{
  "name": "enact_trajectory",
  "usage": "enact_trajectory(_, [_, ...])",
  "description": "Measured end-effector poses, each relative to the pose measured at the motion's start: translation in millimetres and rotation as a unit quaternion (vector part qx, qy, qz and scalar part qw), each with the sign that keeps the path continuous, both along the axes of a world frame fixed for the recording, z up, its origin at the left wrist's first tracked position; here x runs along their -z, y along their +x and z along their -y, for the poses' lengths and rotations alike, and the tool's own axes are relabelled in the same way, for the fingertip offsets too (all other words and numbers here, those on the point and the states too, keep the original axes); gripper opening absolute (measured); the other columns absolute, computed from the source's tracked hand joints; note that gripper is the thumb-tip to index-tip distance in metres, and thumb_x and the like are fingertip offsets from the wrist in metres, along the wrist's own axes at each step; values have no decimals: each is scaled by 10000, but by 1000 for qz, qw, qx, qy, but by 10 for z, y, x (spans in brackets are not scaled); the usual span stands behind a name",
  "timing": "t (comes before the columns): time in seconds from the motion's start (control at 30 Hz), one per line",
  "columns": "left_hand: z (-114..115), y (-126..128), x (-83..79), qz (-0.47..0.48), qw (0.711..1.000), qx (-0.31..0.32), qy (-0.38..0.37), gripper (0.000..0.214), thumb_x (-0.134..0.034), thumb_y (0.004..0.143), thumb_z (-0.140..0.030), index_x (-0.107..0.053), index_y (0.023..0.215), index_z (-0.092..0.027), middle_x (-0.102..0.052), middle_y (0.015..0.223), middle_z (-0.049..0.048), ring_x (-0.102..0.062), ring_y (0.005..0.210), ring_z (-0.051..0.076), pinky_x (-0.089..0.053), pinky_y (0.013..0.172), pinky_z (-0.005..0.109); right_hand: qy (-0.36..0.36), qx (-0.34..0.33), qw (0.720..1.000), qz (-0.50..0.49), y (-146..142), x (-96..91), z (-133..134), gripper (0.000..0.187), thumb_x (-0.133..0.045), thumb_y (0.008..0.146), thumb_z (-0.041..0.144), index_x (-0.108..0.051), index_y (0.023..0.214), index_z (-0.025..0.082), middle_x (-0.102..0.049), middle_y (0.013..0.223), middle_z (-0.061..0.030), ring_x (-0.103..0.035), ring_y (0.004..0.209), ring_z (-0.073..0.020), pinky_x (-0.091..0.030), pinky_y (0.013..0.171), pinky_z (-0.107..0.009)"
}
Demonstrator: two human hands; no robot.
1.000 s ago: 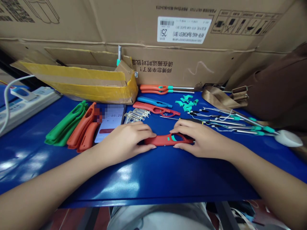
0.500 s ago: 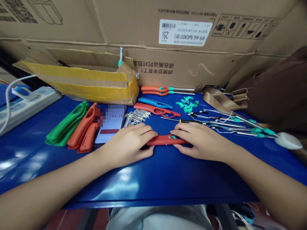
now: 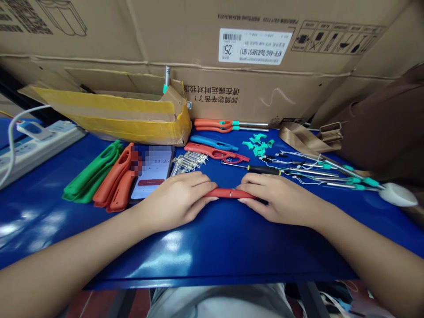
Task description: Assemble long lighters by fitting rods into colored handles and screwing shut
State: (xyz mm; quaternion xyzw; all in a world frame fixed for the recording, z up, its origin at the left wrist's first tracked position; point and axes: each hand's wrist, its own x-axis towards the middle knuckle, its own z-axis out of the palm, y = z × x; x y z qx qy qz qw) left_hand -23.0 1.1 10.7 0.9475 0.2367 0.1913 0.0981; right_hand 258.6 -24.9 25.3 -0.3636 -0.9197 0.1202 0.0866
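Observation:
Between my two hands is a red lighter body (image 3: 228,193), held level just over the blue table, its narrow edge with a small notch facing me. My left hand (image 3: 187,196) pinches its left end, and my right hand (image 3: 274,196) grips the right end; fingers hide both ends. Just behind lie a black and yellow screwdriver (image 3: 263,170) and a red lighter shell (image 3: 215,151). Clear small lighter parts (image 3: 190,162) are heaped beyond my left hand. Green trigger pieces (image 3: 260,145) form a pile farther back.
Green shells (image 3: 94,170) and orange-red shells (image 3: 115,179) lie left of a phone (image 3: 154,170). A taped cardboard box (image 3: 132,110) and assembled orange lighters (image 3: 215,125) stand behind. Metal tubes with wires (image 3: 318,170) spread to the right. A power strip (image 3: 43,141) sits far left.
The red lighter body has been rolled in my hands, so its green part has turned almost out of sight and the narrow edge faces me. Both hands keep their hold.

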Motion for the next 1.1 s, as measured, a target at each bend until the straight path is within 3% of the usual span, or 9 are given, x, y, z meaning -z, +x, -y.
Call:
enact_trajectory(0.23, [-43, -40, -74, 10, 1000, -8, 3, 246, -508, 1056, -266, -665, 1155, -103, -696, 974, 99, -661, 890, 218, -529, 811, 330, 58, 4, 997, 42, 144, -104, -42, 319, -467, 1053, 346, -710, 944, 170, -680, 804, -56, -629, 721, -208, -462, 695, -347])
enact_trajectory(0.4, [39, 17, -175, 65, 989, -49, -121, 240, -522, 1044, -322, -680, 1037, -140, -685, 901, 63, -643, 830, 191, -508, 760, 303, 99, 38, 993, 60, 149, -131, -44, 334, -416, 1062, 325, -688, 960, 162, -728, 859, -82, -674, 742, -244, -487, 695, -375])
enact_trajectory(0.47, [73, 62, -183, 113, 957, -90, -252, 303, -513, 1046, -385, -681, 939, -157, -683, 811, 40, -629, 724, 164, -504, 678, 280, 100, 45, 994, 31, 115, -140, -26, 322, -401, 1072, 310, -679, 1128, 159, -765, 1028, -103, -717, 882, -256, -524, 773, -383])
enact_trajectory(0.57, [112, 130, -146, 185, 855, -125, -468, 424, -465, 1051, -474, -667, 865, -150, -668, 688, 30, -554, 529, 123, -465, 508, 247, 112, 27, 993, 6, 22, -145, 49, 431, -437, 1072, 438, -589, 1364, 159, -743, 1204, -127, -712, 1047, -270, -553, 856, -398])
enact_trajectory(0.63, [132, 163, -118, 207, 800, -131, -547, 449, -474, 1042, -499, -681, 883, -134, -673, 673, 43, -544, 501, 115, -458, 473, 235, 126, 10, 992, 18, -48, -140, 112, 524, -440, 1059, 517, -554, 1419, 153, -734, 1206, -136, -717, 1011, -268, -570, 798, -388])
enact_trajectory(0.7, [150, 178, -111, 218, 781, -121, -572, 486, -453, 1046, -526, -706, 973, -118, -695, 705, 59, -566, 515, 118, -476, 473, 234, 133, 5, 991, 33, -95, -135, 160, 488, -368, 1088, 463, -569, 1408, 153, -745, 1137, -124, -726, 918, -251, -567, 711, -368])
enact_trajectory(0.77, [164, 171, -124, 216, 813, -101, -530, 480, -460, 1045, -533, -715, 1099, -129, -725, 775, 61, -603, 562, 127, -513, 512, 241, 124, 9, 992, 30, -110, -135, 180, 461, -327, 1102, 402, -582, 1391, 149, -746, 1096, -116, -726, 885, -241, -558, 681, -354])
enact_trajectory(0.93, [176, 98, -127, 129, 964, -6, -231, 294, -652, 988, -329, -677, 1256, -212, -754, 1063, 43, -705, 907, 166, -570, 850, 268, 60, -13, 998, -16, -63, -135, 175, 404, -397, 1085, 368, -586, 1383, 171, -729, 1107, -100, -710, 902, -218, -555, 732, -342])
enact_trajectory(1.1, [166, 66, -44, 49, 989, 54, -126, 298, -555, 1048, -314, -630, 1293, -161, -737, 1022, 62, -708, 881, 176, -564, 824, 261, 8, -49, 999, -21, -67, -113, 178, 360, -382, 1087, 334, -647, 1259, 163, -735, 1127, -111, -711, 953, -225, -554, 782, -354])
